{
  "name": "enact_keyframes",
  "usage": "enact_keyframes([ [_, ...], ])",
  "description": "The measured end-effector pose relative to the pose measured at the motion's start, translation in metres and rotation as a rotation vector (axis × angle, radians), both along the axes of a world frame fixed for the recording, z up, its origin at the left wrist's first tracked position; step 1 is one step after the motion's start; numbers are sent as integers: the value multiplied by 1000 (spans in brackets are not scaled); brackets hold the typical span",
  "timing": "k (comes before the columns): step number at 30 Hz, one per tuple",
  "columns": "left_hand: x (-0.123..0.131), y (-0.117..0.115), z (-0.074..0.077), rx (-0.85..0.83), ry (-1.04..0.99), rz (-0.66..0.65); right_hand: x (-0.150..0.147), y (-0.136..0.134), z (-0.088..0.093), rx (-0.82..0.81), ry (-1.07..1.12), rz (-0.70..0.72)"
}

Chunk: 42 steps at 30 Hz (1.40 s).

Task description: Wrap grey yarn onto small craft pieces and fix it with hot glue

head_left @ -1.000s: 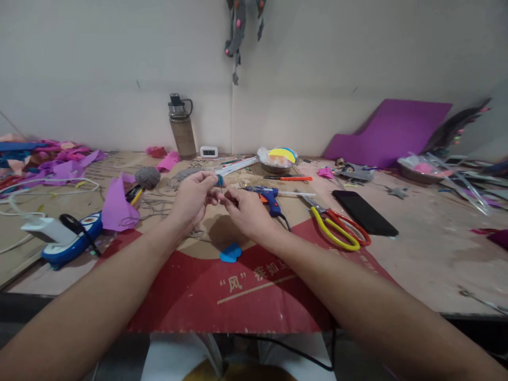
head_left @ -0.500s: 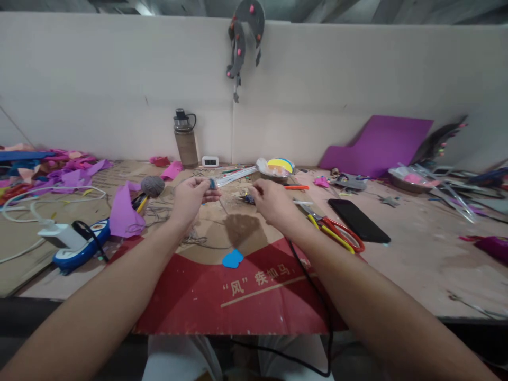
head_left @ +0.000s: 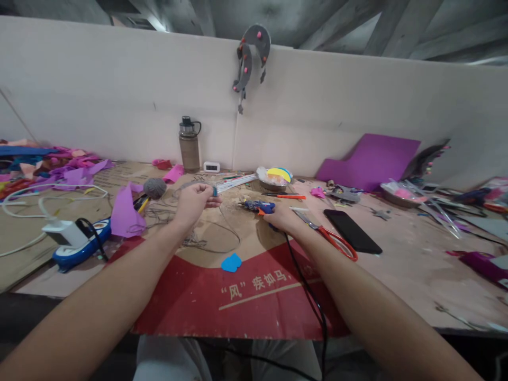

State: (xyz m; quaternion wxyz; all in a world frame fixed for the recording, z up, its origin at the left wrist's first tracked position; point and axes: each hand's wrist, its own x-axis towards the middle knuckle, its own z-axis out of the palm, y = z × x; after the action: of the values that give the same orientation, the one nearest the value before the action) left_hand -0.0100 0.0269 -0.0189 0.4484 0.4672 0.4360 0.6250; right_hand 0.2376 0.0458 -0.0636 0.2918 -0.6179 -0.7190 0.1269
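Note:
My left hand (head_left: 196,202) is closed, with thumb and fingers pinching a small teal piece (head_left: 215,191). Grey yarn (head_left: 234,231) trails from near those fingers down onto the cardboard. Over on the right, my right hand (head_left: 282,218) is wrapped round the handle of a blue glue gun (head_left: 254,204) with an orange trigger. Its nozzle points left over the cardboard, and a black cord (head_left: 301,270) runs down from it. A blue cut-out (head_left: 231,262) lies between my forearms. White sticks (head_left: 238,182) lie just beyond my left hand.
Red-handled scissors (head_left: 337,242) and a black phone (head_left: 351,231) lie right of my right forearm. A yarn ball (head_left: 154,188), a power strip (head_left: 85,246) and purple scraps (head_left: 127,211) are at left. A bottle (head_left: 189,148) and a bowl (head_left: 273,185) stand at the back.
My right hand has moved down and right from above the glue gun and taken hold of its handle. My left hand keeps the teal piece, nearly in place. The view has tilted up slightly.

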Motion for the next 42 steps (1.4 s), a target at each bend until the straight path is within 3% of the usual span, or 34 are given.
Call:
enact_keyframes([
  [3, -1, 1, -2, -6, -1, -6, 1, -4, 4, -67, 94, 1],
  [7, -3, 4, -6, -33, -18, -18, -8, -14, 13, -32, 481, 33],
  [12, -2, 4, -8, -67, -30, -29, -34, -43, 35, 29, 813, 261],
  [16, 0, 3, -8, -69, 6, -28, -45, -61, 39, 108, 710, 406],
  [24, 1, 2, -8, -42, 27, -42, -46, -67, 34, 223, 320, 328],
  [42, 9, -9, 0, -41, 82, -44, -54, -70, 33, 238, 207, 330],
])
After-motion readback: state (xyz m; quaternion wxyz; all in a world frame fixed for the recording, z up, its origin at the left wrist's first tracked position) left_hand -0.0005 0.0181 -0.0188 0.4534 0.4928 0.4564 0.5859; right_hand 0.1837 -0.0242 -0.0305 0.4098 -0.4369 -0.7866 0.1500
